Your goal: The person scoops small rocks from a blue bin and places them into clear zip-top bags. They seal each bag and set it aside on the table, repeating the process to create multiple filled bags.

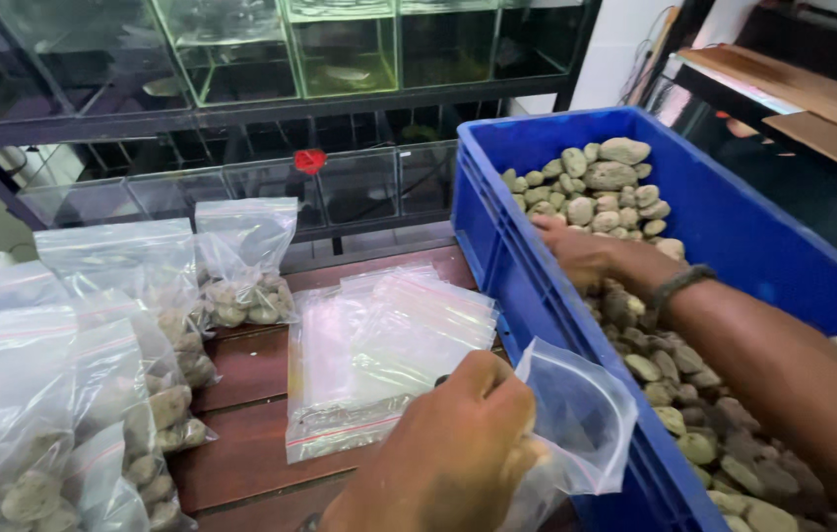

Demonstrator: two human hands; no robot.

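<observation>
My left hand (458, 443) grips a clear zip bag (576, 424) by its rim, holding its mouth open against the near wall of a blue plastic crate (507, 256). My right hand (576, 254) reaches down inside the crate, fingers curled into a heap of grey-green stones (601, 192); whether it holds any is hidden. A bracelet sits on that wrist. More stones (704, 424) lie along the crate's bottom under my right forearm.
A stack of flat clear zip bags (379, 345) lies on the dark wooden table (251, 443) left of the crate. Several zip bags filled with stones (143, 325) stand at the left. Glass aquarium tanks on a black rack (320, 59) line the back.
</observation>
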